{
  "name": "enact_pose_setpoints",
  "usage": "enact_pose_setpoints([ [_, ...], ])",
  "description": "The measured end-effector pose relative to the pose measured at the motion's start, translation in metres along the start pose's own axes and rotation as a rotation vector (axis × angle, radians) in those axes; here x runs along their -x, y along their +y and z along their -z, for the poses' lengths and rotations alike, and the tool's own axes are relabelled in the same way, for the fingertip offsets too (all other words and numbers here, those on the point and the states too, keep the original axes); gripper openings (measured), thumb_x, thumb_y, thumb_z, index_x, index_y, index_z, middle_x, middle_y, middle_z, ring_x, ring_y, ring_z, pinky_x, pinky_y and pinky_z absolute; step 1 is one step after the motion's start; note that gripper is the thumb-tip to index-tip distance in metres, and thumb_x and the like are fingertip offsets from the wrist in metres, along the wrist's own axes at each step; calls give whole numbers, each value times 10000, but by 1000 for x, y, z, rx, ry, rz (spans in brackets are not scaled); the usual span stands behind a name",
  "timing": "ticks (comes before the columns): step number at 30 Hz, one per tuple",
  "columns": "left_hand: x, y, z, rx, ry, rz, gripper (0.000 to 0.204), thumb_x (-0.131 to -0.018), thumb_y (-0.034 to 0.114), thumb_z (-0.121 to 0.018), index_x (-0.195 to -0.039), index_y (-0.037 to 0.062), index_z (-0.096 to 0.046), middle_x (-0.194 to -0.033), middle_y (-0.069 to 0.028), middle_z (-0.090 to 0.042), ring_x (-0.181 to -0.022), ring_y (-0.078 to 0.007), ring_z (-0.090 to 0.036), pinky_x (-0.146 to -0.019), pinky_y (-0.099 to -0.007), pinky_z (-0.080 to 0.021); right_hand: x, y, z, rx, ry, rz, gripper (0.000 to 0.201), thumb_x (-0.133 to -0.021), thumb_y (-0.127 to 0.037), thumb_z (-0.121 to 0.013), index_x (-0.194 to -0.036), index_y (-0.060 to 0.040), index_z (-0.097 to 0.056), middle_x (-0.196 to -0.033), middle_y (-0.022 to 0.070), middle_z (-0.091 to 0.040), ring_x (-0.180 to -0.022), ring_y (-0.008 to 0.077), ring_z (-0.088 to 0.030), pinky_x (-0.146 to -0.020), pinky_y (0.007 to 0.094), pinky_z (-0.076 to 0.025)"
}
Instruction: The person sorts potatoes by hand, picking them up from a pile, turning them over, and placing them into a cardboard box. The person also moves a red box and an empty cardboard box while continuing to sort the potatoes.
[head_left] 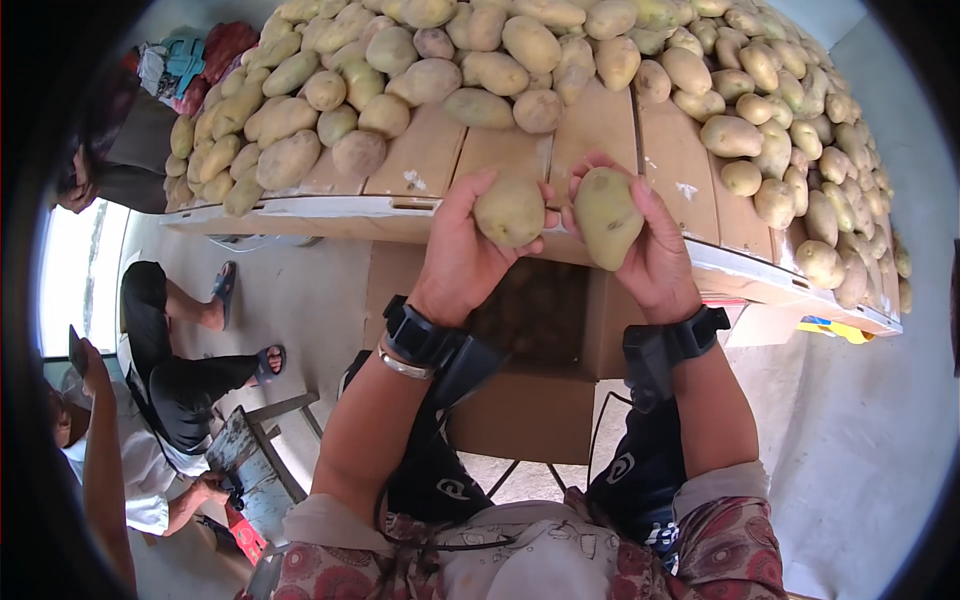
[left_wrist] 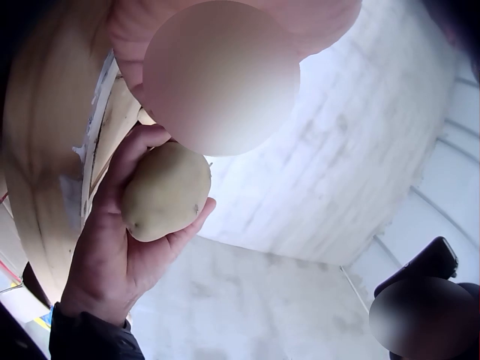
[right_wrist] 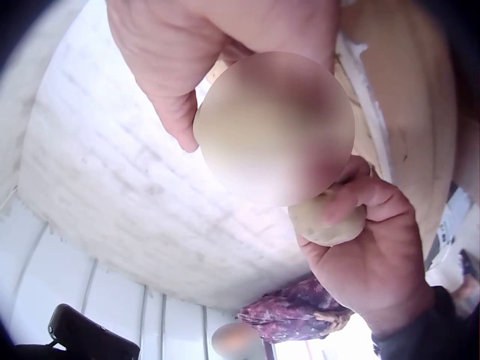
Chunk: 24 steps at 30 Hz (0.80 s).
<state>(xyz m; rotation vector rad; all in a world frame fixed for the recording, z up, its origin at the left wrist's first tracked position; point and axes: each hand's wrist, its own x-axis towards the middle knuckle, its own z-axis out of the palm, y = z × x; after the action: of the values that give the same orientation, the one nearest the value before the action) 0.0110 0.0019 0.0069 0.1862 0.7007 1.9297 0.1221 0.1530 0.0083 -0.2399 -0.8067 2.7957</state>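
In the head view, my left hand [head_left: 455, 262] grips a rounded potato [head_left: 510, 212], thumb and fingers curled round its sides. Beside it my right hand [head_left: 662, 255] holds a longer, tapered potato [head_left: 607, 215] with its narrow end toward me. Both potatoes are held up side by side over the near edge of the cardboard-covered table [head_left: 505, 155]. The right hand's potato [left_wrist: 166, 191] also shows in the left wrist view, between thumb and fingers. In the right wrist view, the left hand's potato [right_wrist: 330, 219] is partly covered by its fingers.
Heaped potatoes [head_left: 400, 75] cover the table's far and left side, with another heap [head_left: 785, 120] at right. Below my hands stands an open cardboard box [head_left: 520, 415] with potatoes inside. At left, a seated person [head_left: 150, 440] is near a worn wooden bench [head_left: 250, 465].
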Motion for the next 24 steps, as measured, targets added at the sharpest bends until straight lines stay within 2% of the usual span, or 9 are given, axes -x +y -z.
enact_pose_setpoints([
  [2,-1,0,0,29,-30,-6,418,-893,358,-349,-1107,30,-494,-1060,-136,-577,-896,-260,-596,-715,-346,-474,-1,-2,2,-5,36,8,431,-887,-289,-507,-1183,15,-433,-1127,126,-530,-1054,211,-515,-895,370,-436],
  [4,1,0,-4,56,-65,-10,451,-894,351,-330,-1148,7,-475,-1118,-167,-549,-930,-285,-583,-756,-367,-476,-3,-4,6,-140,50,-29,451,-898,-326,-464,-1175,28,-427,-1134,166,-514,-1061,260,-511,-900,405,-438],
  [6,2,0,-12,35,-21,-32,409,-894,329,-328,-1191,67,-432,-1151,-137,-534,-1030,-251,-540,-833,-382,-452,-4,-7,6,-185,56,-56,460,-904,-336,-437,-1176,35,-421,-1130,185,-510,-1068,283,-505,-907,408,-436],
  [7,1,-1,-12,36,-20,-32,409,-894,329,-328,-1191,67,-432,-1151,-137,-534,-1030,-251,-540,-833,-382,-452,-4,-8,6,-229,62,-82,470,-910,-347,-409,-1177,41,-416,-1126,205,-505,-1075,305,-499,-915,412,-434],
  [9,0,-2,-11,75,-118,-62,436,-870,276,-346,-1251,65,-370,-1226,-147,-473,-1120,-247,-476,-928,-401,-398,-4,-8,9,-270,37,-83,470,-908,-341,-401,-1180,42,-409,-1129,215,-498,-1080,322,-494,-928,418,-424],
  [12,-2,-5,-7,116,-125,-94,514,-823,205,-372,-1309,47,-317,-1296,-186,-400,-1195,-290,-408,-994,-423,-339,-4,-4,12,-302,8,-50,457,-890,-305,-394,-1189,40,-396,-1141,227,-484,-1099,345,-476,-954,437,-399],
  [17,-2,-4,-9,-3,-68,-118,515,-814,151,-385,-1313,49,-311,-1291,-181,-407,-1197,-272,-411,-991,-408,-343,-3,-6,3,-361,-8,-8,453,-829,-213,-414,-1210,28,-377,-1161,225,-469,-1143,361,-434,-995,469,-342],
  [22,-1,-3,-9,8,-89,-93,493,-816,120,-405,-1298,47,-333,-1283,-151,-429,-1182,-238,-433,-982,-379,-359,-3,-7,6,-217,-24,2,476,-820,-171,-426,-1247,28,-359,-1196,213,-467,-1168,307,-424,-1027,393,-304],
  [24,-3,-4,-3,-151,-130,-98,427,-855,113,-438,-1273,44,-381,-1246,-113,-475,-1144,-203,-471,-961,-350,-387,-1,-7,3,-123,-48,23,465,-838,-172,-439,-1250,31,-361,-1203,199,-471,-1167,280,-428,-1024,371,-305],
])
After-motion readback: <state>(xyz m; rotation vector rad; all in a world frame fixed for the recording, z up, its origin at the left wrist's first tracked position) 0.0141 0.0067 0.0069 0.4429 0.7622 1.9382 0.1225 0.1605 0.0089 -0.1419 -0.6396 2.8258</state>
